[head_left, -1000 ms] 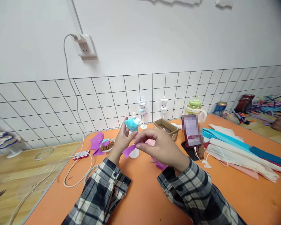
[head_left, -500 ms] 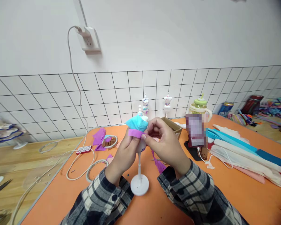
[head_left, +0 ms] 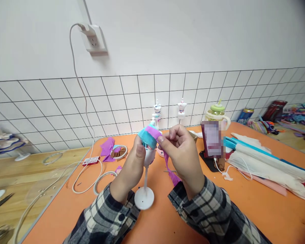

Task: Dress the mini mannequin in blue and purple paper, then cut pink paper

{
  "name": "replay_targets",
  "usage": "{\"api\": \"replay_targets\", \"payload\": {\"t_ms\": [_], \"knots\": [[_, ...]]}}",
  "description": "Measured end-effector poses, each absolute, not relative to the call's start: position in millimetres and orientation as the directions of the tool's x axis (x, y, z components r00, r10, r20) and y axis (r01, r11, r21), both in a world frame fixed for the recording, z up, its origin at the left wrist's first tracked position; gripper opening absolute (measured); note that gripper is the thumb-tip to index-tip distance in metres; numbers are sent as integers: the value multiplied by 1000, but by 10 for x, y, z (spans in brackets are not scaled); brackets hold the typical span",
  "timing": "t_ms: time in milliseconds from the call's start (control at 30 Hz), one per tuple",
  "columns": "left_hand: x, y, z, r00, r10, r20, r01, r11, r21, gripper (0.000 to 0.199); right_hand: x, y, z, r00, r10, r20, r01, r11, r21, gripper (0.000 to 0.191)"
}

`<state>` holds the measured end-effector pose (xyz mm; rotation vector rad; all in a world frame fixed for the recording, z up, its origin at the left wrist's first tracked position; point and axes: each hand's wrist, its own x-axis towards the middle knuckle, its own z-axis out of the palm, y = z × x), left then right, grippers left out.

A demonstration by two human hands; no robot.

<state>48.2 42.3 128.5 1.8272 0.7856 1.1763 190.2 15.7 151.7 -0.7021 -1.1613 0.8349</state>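
Mannequin [head_left: 149,158], small & white, is centered just above the orange counter [head_left: 157,225], held near upright btwn both hands; can't tell if its round base touches down. L hand [head_left: 130,171] has its grip clamped on the torso, thumb up front. R hand [head_left: 185,154] has its grip pinched together on a purple strip [head_left: 153,131], thumb vs. fingers; strip lies across the blue cloth [head_left: 146,137] on the mannequin's upper part. Behind: 2 more figures [head_left: 182,109] by the wall. L side: purple scraps [head_left: 107,149]. R side: phone [head_left: 210,140] w/ white cable, green-lid jug [head_left: 217,109], long cloth strips [head_left: 269,171].
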Motion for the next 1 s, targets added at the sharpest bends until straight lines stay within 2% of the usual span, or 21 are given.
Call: {"api": "replay_targets", "payload": {"t_ms": [100,267,500,700,833,1000], "knots": [[513,399,1309,353,786,508,88,-568,818,72,1851,172,1482,150,863,483,-266,506,-821,31],[523,378,1359,277,802,529,81,-568,819,68,1736,169,1436,150,872,466,-239,489,-839,31],[541,369,1427,130,870,476,221,-493,841,58,1654,141,1409,144,872,468,-258,490,-832,30],[534,361,1397,150,879,453,126,-471,873,52,1651,128,1410,178,857,484,-245,515,-822,32],[532,365,1390,168,906,388,72,-404,912,49,1649,124,1413,168,858,485,-240,512,-825,30],[539,341,1455,101,907,409,110,-419,901,52,1640,117,1422,149,858,492,-178,513,-840,26]]}}
